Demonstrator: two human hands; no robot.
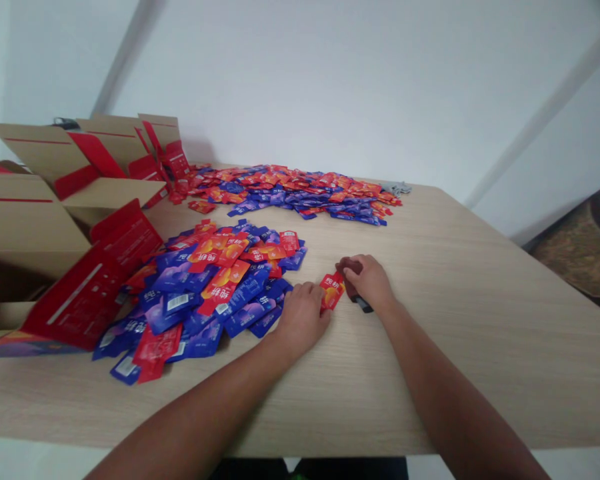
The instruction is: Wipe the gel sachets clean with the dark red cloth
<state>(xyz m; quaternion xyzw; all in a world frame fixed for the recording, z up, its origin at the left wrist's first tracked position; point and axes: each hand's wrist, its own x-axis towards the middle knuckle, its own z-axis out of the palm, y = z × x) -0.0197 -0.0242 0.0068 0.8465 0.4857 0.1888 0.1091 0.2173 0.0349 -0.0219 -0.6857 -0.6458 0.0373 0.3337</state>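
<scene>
My left hand (303,319) is closed at the left edge of a small red packet (332,292) with orange fruit printed on it. My right hand (374,281) grips a dark reddish-brown tool (349,285) with a blackish end, whose kind I cannot make out. The tool touches or overlaps the packet's top right corner; which of these I cannot tell. A loose pile of blue and red packets (240,303) lies just left of my left hand.
Along the wall a long heap of similar red and blue packets (300,190) covers the table's (460,320) far side. Open cardboard boxes (25,217) with red flaps stand on the left. A grey cloth-like item (397,189) lies at the heap's right end.
</scene>
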